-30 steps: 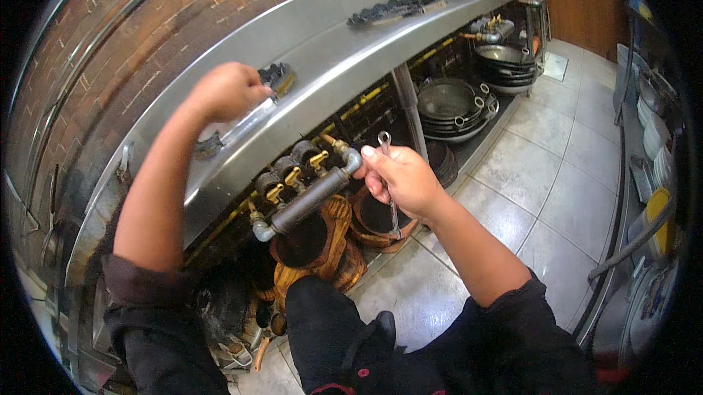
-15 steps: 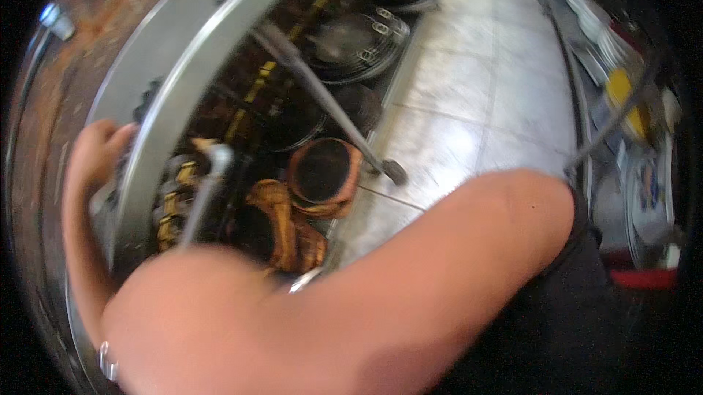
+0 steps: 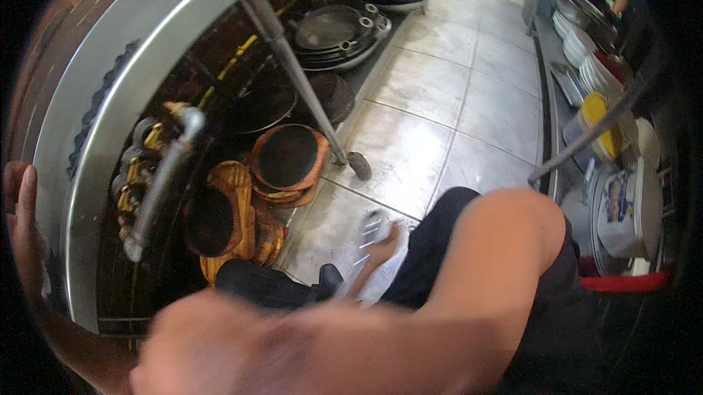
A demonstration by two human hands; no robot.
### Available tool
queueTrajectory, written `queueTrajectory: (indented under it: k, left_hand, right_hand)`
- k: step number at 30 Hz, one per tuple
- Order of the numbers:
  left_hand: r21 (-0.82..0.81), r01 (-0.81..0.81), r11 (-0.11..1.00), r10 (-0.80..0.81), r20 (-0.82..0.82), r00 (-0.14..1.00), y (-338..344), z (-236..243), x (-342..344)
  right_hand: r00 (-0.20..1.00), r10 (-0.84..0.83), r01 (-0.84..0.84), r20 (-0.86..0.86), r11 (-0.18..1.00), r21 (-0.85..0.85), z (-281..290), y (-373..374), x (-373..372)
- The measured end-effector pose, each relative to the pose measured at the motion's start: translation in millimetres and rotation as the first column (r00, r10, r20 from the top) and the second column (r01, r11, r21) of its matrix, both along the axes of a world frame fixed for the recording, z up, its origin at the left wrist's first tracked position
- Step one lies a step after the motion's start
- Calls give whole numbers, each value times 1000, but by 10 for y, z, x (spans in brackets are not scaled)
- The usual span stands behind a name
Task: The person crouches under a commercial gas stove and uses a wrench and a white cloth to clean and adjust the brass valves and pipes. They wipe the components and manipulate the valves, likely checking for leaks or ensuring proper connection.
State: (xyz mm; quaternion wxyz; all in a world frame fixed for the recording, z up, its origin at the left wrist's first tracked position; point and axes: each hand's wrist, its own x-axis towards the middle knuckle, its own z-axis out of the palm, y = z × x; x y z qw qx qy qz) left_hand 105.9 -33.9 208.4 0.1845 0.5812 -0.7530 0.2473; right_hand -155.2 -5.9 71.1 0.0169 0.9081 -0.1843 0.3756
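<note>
Head view: the left hand (image 3: 20,226) lay flat, fingers spread, on the steel table (image 3: 95,95) at its near edge, above the gas pipe with brass valves (image 3: 157,175) running under that edge. The right hand (image 3: 381,248) reached down to the floor tiles (image 3: 439,102) by the knee, blurred, apparently pinching a pale cloth (image 3: 384,281); its grip I could not tell for sure. Judgement: the braced left hand should hold firm while the right secures its hold.
</note>
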Motion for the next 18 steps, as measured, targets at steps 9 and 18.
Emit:
queueTrajectory:
  k: [9,18]
  left_hand:
    - [96,420,902,-322,-496,806,760,-602,239]
    - [80,244,966,-195,-392,899,358,-1359,60]
  right_hand:
    - [515,-429,-591,742,449,670,-635,-1107,378]
    - [542,-425,-731,725,187,656,-506,-1196,526]
